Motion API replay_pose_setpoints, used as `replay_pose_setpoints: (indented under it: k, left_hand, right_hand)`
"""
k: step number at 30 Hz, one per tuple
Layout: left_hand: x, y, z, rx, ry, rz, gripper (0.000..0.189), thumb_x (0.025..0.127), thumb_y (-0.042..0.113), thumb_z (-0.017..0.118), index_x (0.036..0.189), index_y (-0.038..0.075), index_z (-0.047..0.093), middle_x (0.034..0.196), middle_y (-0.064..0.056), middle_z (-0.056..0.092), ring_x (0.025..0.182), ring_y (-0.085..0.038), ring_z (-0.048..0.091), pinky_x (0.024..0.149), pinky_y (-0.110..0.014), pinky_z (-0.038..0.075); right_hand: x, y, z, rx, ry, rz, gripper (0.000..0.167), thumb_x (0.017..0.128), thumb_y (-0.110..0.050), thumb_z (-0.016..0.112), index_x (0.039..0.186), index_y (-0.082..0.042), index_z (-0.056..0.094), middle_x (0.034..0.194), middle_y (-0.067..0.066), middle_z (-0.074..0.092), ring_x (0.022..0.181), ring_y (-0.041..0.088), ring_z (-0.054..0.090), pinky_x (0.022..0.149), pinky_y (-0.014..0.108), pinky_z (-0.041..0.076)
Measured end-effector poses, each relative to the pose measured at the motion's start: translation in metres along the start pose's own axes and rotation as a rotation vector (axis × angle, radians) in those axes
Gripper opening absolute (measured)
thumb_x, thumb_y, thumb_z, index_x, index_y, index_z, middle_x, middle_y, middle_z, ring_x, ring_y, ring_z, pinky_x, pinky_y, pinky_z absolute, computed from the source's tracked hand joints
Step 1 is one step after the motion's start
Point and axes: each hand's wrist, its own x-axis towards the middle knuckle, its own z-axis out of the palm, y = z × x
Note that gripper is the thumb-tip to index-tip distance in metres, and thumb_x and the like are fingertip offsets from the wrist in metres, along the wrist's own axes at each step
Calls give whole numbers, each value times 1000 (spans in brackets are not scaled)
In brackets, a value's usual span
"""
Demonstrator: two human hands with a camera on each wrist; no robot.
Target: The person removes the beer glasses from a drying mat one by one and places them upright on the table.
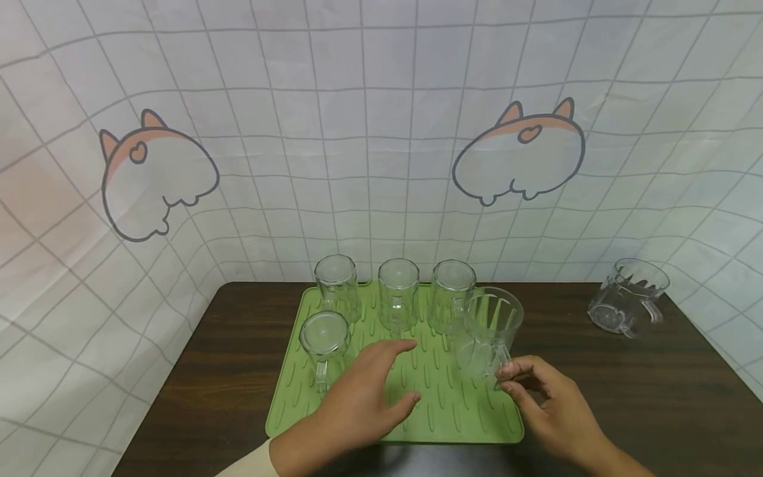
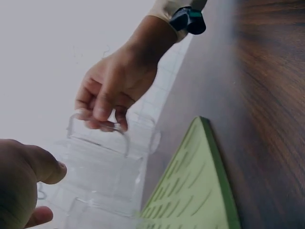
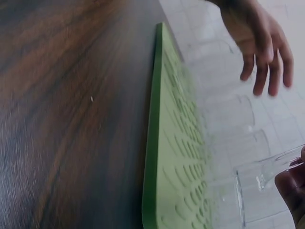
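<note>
My right hand (image 1: pixel 557 404) pinches the handle of a clear glass mug (image 1: pixel 491 315), mouth upward, over the right part of a green drying mat (image 1: pixel 429 417). The left wrist view also shows those fingers on the handle, with the mug above the mat. Over the mat's middle, my left hand (image 1: pixel 360 397) has thumb and fingers spread apart and holds nothing. Left of it stands another clear mug (image 1: pixel 324 334), seemingly upside down, handle facing me. Along the mat's back edge stand three more mugs: left (image 1: pixel 336 285), middle (image 1: pixel 399 291) and right (image 1: pixel 450 291).
A further clear mug (image 1: pixel 628 298) stands mouth up on the dark wooden table (image 1: pixel 632 384), near its back right corner. Behind and beside the table hangs a white grid-patterned cloth (image 1: pixel 387 146) with cartoon animal prints.
</note>
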Motion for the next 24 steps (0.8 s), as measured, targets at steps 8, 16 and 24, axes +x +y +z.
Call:
replay_pose_setpoints:
  k: [8, 16, 24]
  left_hand:
    - [-14, -8, -26, 1, 149, 112, 63, 85, 17, 85, 140, 13, 55, 135, -2, 60, 122, -20, 58, 95, -41, 52]
    - [-26, -23, -46, -8, 305, 228, 51, 90, 16, 79, 136, 8, 58, 130, -4, 62, 115, -23, 57, 98, -31, 46]
    - [-38, -40, -56, 16, 444, 204, 51, 101, 43, 61, 130, 1, 61, 130, -13, 60, 124, -35, 52, 107, -33, 35]
  right_hand:
    - [1, 11, -14, -44, 36, 27, 46, 78, 22, 75, 109, -11, 65, 101, -5, 68, 89, 4, 67, 77, 15, 53]
    - [1, 22, -26, -92, 49, 81, 43, 79, 21, 75, 109, -9, 65, 99, -4, 69, 89, 1, 66, 72, 14, 52]
    - [-1, 39, -34, -100, 45, 141, 39, 82, 18, 74, 110, -9, 66, 101, -3, 69, 90, 3, 67, 73, 14, 52]
